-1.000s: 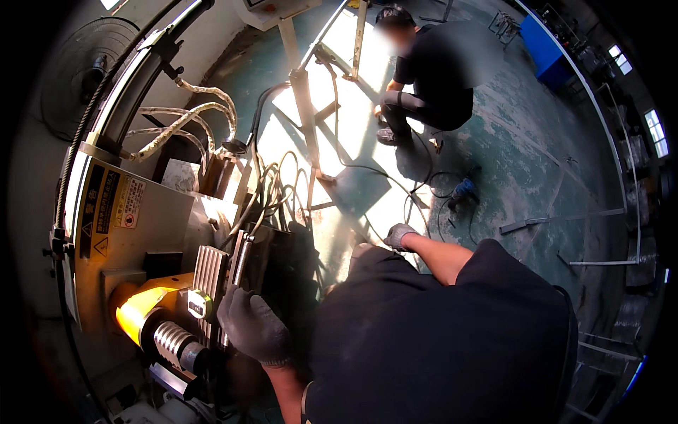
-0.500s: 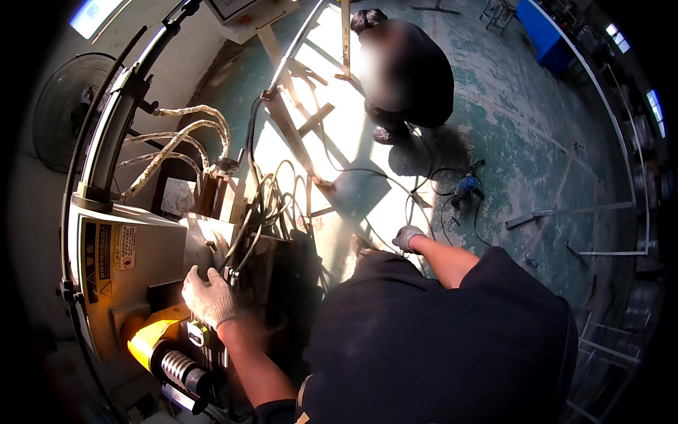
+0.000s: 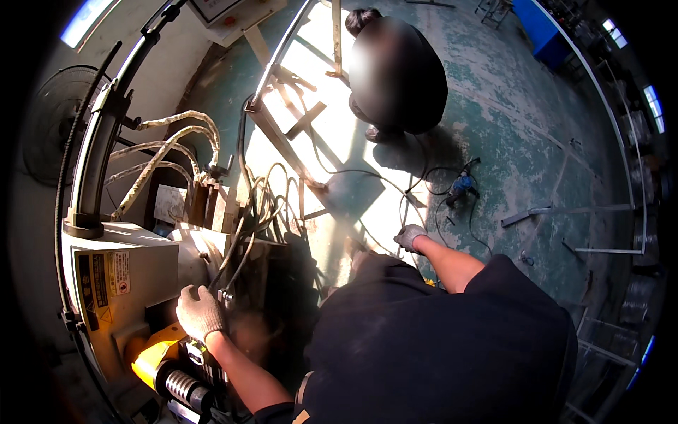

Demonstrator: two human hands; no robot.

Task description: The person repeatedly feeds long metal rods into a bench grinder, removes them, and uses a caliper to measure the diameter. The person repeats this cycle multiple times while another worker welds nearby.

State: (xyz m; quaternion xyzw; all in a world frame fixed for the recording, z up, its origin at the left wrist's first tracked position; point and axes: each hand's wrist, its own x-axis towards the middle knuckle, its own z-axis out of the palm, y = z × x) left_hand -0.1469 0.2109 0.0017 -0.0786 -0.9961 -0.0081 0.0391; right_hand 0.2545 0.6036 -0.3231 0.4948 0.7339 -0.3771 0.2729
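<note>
My left hand (image 3: 200, 313), in a pale knit glove, is at the machine (image 3: 141, 283) on the left. Its fingers bend down beside the grey housing, and their tips are hidden. Just below it sits a small tape measure (image 3: 195, 352) with a green and white face, next to a yellow machine part (image 3: 157, 359) and a coil spring (image 3: 180, 385). My right hand (image 3: 409, 239), gloved too, is closed in front of my legs, above the floor. A dark cable (image 3: 405, 205) runs by it; whether the fingers grip it is hidden.
A person (image 3: 399, 78) in dark clothes crouches ahead. A blue power tool (image 3: 462, 185) with its cord lies on the floor at right. Looped cables (image 3: 265, 205) and a metal frame (image 3: 282, 141) stand ahead left. Metal bars (image 3: 565, 210) are at far right.
My view has shifted slightly, and the machine sits lower in it. My left hand's fingers, spread before, now bend down at the machine. My right hand stays in nearly the same place.
</note>
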